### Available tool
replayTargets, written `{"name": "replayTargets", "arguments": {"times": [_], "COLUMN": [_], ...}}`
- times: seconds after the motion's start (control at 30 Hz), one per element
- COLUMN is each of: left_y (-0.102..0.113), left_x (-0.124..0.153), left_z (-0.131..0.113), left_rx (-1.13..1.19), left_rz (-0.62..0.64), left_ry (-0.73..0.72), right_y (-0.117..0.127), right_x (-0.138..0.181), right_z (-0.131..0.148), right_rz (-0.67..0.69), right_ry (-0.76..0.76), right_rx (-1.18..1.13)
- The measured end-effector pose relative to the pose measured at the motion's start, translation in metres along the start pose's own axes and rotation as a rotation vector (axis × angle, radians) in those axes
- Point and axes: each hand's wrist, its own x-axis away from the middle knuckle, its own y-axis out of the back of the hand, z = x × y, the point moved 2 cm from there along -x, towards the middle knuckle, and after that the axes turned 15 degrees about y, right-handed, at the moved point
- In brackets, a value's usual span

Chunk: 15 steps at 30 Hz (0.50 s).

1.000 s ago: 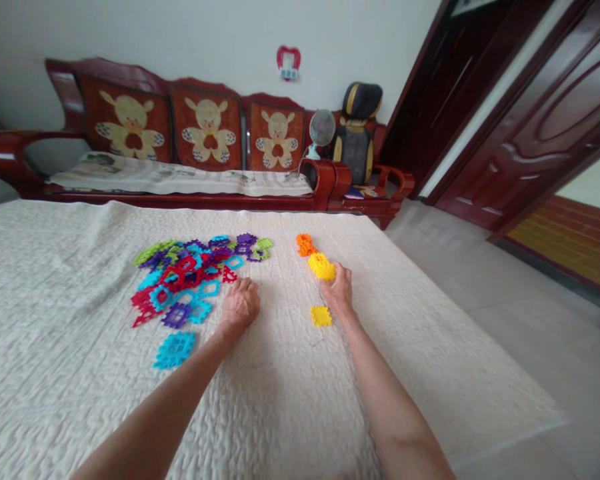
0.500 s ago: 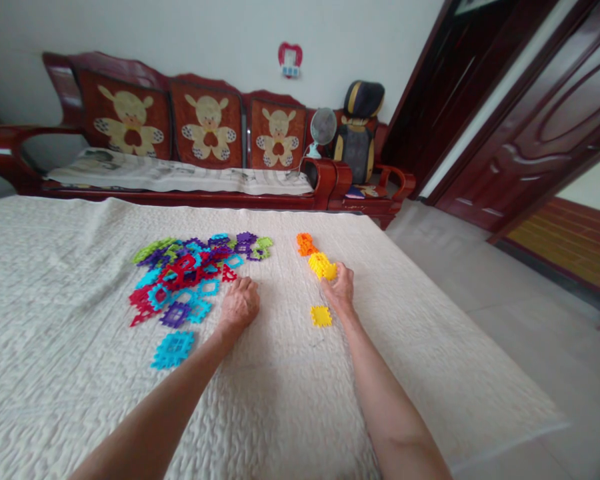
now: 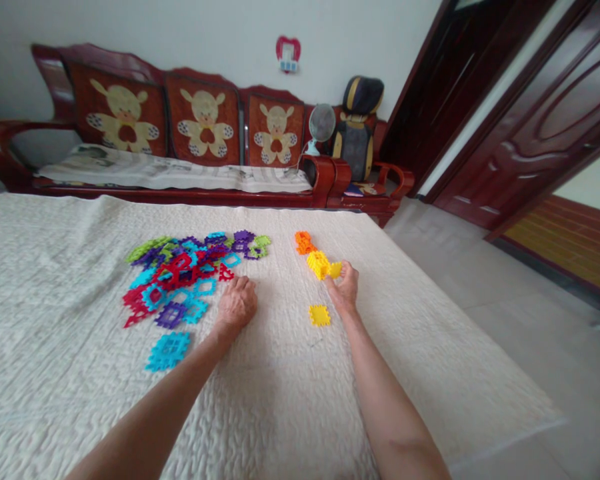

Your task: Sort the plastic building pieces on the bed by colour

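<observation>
My right hand [image 3: 346,287] pinches a yellow interlocking tile [image 3: 335,270] at the right side of a stack of yellow tiles [image 3: 319,264]. Just beyond that stack lie several orange tiles [image 3: 305,243]. A single yellow square tile [image 3: 319,315] rests flat on the cloth, nearer to me. My left hand [image 3: 237,300] rests on the cloth with its fingers curled under; whatever they hold, if anything, is hidden. Beside it spreads a mixed pile of red, blue, purple and green tiles [image 3: 180,270], with a red triangular piece [image 3: 225,272] close to the fingertips.
A quilted cream cloth [image 3: 290,393] covers the table. Left of my left forearm lies a blue square tile piece [image 3: 169,351]. Behind the table stand a wooden sofa [image 3: 180,197] with bear cushions, a small fan [image 3: 322,123] and a chair with a massage pad [image 3: 354,150].
My right hand has shifted slightly right, drawing a yellow tile apart from the stack's side. My left hand stays in about the same place on the cloth. The view has shifted slightly.
</observation>
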Motion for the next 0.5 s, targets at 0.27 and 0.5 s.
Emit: {"name": "replayTargets", "arguments": {"times": [0.27, 0.5], "left_y": [0.001, -0.001], "left_x": [-0.001, 0.0], "left_z": [0.0, 0.002], "left_rx": [-0.004, -0.009], "left_rz": [0.003, -0.008], "left_ry": [0.001, 0.003], "right_y": [-0.011, -0.012], "right_x": [0.0, 0.0], "right_z": [0.007, 0.009], "right_rz": [0.107, 0.13], "right_ry": [0.036, 0.02], "right_rx": [0.071, 0.109]}}
